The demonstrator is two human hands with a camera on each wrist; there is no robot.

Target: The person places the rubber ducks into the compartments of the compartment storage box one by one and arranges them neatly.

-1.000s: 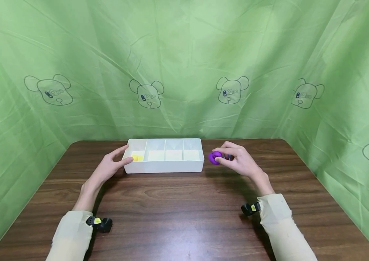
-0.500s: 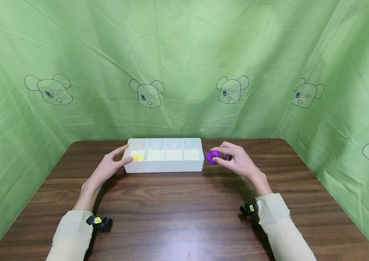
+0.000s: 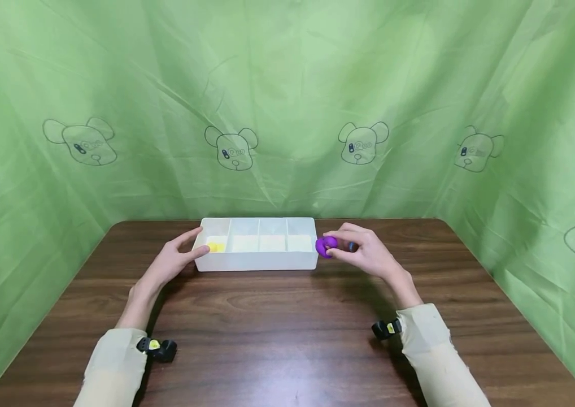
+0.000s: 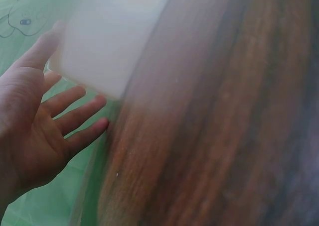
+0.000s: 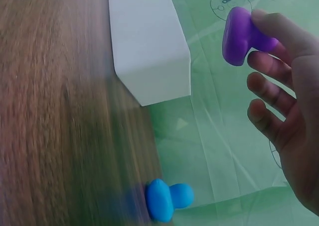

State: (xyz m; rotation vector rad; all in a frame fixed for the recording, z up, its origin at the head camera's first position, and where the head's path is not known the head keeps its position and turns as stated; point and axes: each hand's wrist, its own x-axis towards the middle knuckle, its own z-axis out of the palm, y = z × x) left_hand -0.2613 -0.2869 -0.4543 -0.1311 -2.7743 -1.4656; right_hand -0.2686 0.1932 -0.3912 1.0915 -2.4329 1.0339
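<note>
A white tray [image 3: 257, 261] with several compartments in a row stands near the back of the table. At its left end my left hand [image 3: 166, 263] rests against the rim, thumb at the front corner, fingers extended. Inside the leftmost compartment lies a yellow piece [image 3: 216, 247]. Just off the tray's right end, my right hand [image 3: 370, 253] pinches a purple mushroom-shaped piece [image 5: 237, 37] by its stem, held above the table. A blue piece [image 5: 160, 201] of similar shape sits on the table behind that hand, mostly hidden in the head view.
The wooden table [image 3: 267, 328] reaches back to a green curtain [image 3: 287, 113] with printed bear heads, which also hangs along both sides. Black wrist cameras, such as the left one [image 3: 164, 350], are strapped over the sleeves.
My right hand has moved slightly left with the purple piece, bringing it close to the tray's right end. My left hand keeps its place at the tray's left end.
</note>
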